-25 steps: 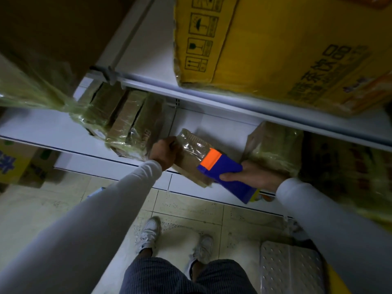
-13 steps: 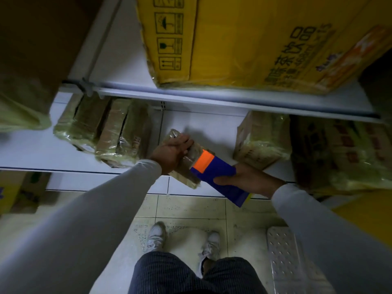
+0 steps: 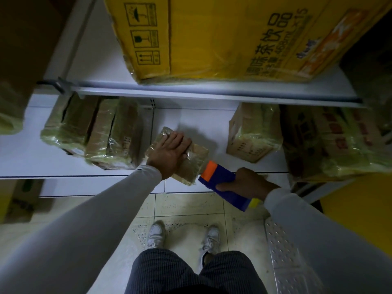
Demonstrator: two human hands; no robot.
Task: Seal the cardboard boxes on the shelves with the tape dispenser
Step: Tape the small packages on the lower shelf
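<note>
A small brown cardboard box [image 3: 192,164], glossy with tape, lies flat near the front edge of the lower white shelf [image 3: 191,117]. My left hand [image 3: 169,151] presses down on top of it with spread fingers. My right hand [image 3: 244,183] grips a blue tape dispenser [image 3: 220,183] with an orange front end. That orange end meets the box's near right corner. The dispenser's lower end hangs out past the shelf edge over the floor.
Several taped brown boxes [image 3: 93,134] stand to the left on the same shelf, another taped box [image 3: 252,132] and a larger wrapped carton [image 3: 331,141] to the right. A big yellow carton [image 3: 216,37] fills the upper shelf. A metal step [image 3: 292,257] lies on the tiled floor by my feet.
My left hand has shifted from the box's left edge onto its top. The dispenser has slid toward me, off the box's top to its near right corner.
</note>
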